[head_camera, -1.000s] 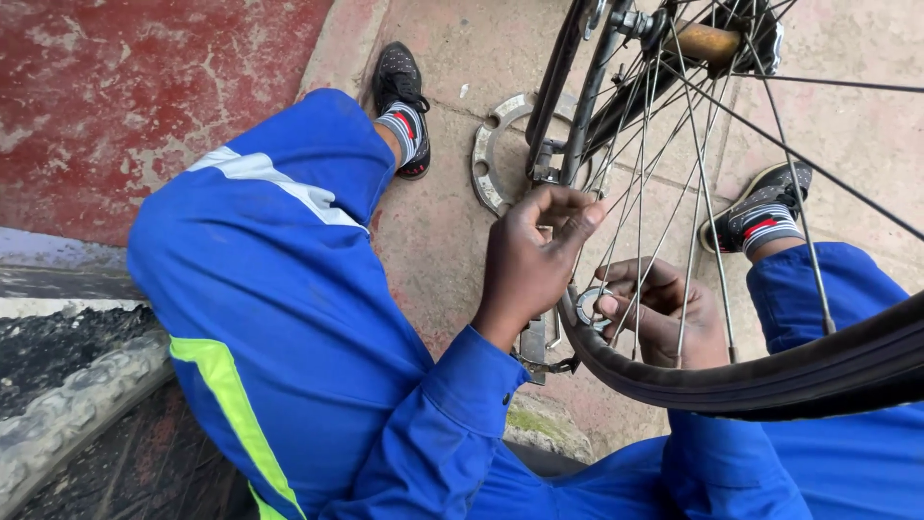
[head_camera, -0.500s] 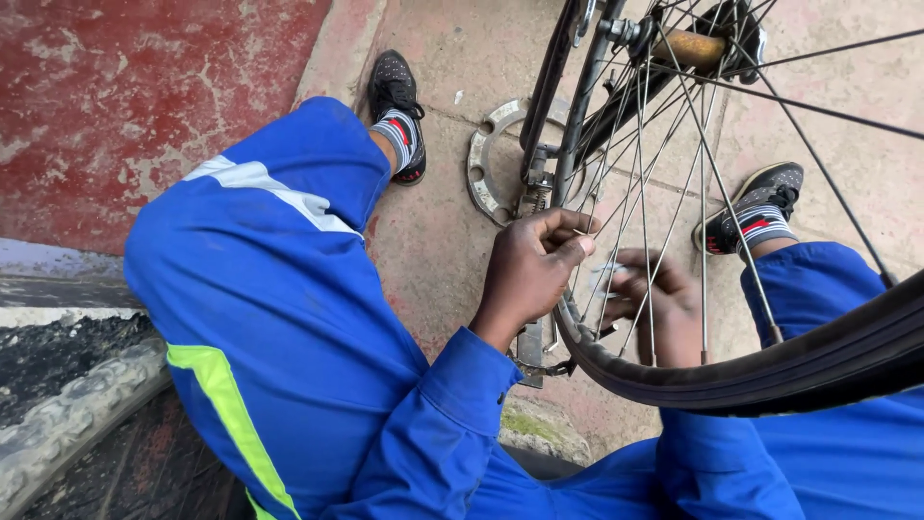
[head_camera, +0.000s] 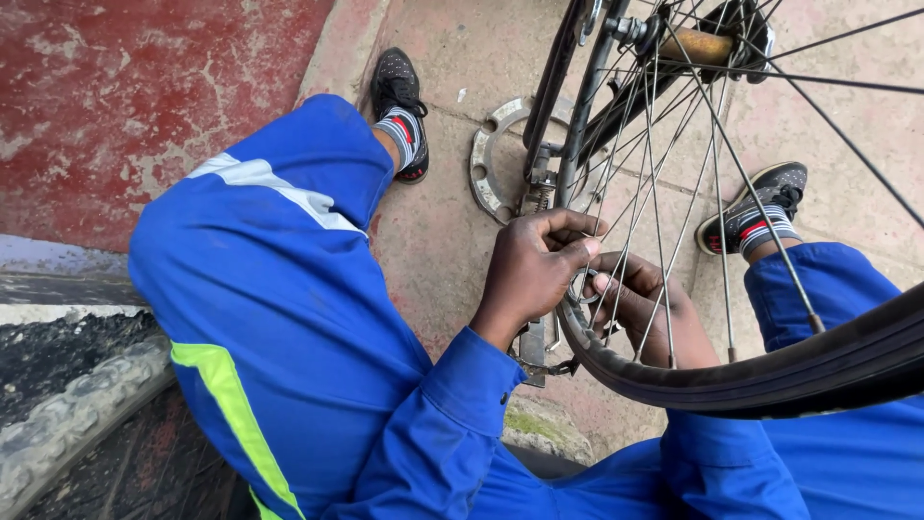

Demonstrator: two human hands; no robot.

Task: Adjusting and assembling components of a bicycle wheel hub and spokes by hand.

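A person in blue coveralls (head_camera: 279, 318) with a yellow-green stripe and a pale reflective band sits low on the paved floor (head_camera: 452, 250), knees spread to either side of an upturned bicycle wheel (head_camera: 731, 376). The wheel's black tyre sweeps across the lower right of the view, and its thin spokes (head_camera: 664, 173) fan upward to the hub (head_camera: 707, 43) near the top edge. A dark frame tube (head_camera: 577, 106) runs down from the top toward the hands.

Left of the paving lies a worn red painted surface (head_camera: 125, 96), and in the lower left corner a knobbly tyre tread (head_camera: 67, 424) shows beside dark ground. Flat on the floor behind the frame lies a grey metal ring (head_camera: 486, 164) with holes along its rim. Two dark shoes with striped socks rest on the floor, one (head_camera: 399, 101) left of the ring, the other (head_camera: 760, 207) seen through the spokes.

The left hand (head_camera: 534, 274) is on the near side of the wheel, fingers curled in and thumb pressed toward them, pinching something small at the rim; what it is cannot be told. The right hand (head_camera: 640, 308) is behind the spokes, touching the left, fingers bent around the same spot; its grip is partly hidden by the rim.
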